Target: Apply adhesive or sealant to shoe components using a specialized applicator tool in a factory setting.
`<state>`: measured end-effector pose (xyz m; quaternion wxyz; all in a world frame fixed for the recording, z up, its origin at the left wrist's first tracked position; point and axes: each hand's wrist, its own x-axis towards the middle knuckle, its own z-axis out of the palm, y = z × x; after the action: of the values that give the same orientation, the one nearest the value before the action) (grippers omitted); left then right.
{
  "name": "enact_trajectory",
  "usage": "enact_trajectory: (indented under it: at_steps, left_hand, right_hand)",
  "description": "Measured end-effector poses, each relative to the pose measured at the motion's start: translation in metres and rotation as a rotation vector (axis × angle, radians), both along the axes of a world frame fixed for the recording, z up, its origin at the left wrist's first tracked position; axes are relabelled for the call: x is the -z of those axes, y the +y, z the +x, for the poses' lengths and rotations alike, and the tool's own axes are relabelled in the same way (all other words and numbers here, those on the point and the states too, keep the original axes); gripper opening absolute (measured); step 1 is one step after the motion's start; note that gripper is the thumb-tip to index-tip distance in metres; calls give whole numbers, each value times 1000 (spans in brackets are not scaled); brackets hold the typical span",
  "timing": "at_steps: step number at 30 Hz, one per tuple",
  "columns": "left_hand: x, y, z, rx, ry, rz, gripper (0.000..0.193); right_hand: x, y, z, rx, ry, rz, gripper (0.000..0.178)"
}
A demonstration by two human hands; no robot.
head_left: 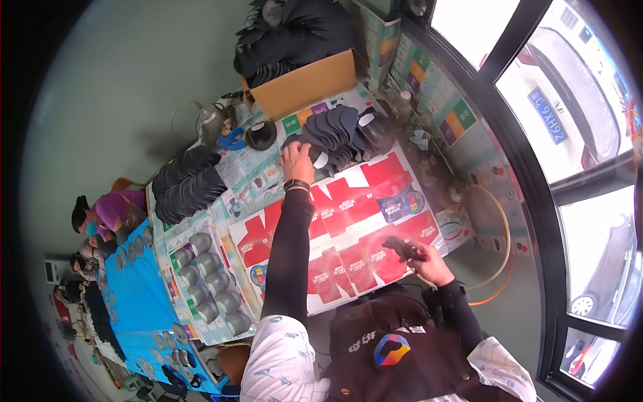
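My left hand (296, 165) reaches forward over the table, fingers bent over a dark grey curved piece (292, 140) that shows just beyond the fingertips. Beside it, on the right, lies a black dome (319, 158) with a white patch. Overlapping dark grey curved pieces (331, 127) form a pile behind. My right hand (432, 265) is closed around a dark handheld tool (402, 248), its front end pointing left above the red and white printed sheet (341, 264). The tool's exact kind is unclear.
Rows of grey domes (218, 283) stand on the left, near stacked dark pieces (191, 184). A cardboard box (305, 87) full of dark pieces is at the back. A yellow hose (502, 228) curves at right by the window. Other people sit at a blue table (140, 281).
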<state>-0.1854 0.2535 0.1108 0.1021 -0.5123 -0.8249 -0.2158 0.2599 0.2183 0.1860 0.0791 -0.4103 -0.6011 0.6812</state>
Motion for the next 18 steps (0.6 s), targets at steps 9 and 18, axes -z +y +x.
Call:
enact_trajectory:
  at_steps: [9,18]
  left_hand:
    - [22,48,9,106,122,-72,53]
    - [10,56,6,204,259,-81,18]
  right_hand:
    - [29,47,41,-1,-62,-59,48]
    - [45,57,37,-48,23,44,28]
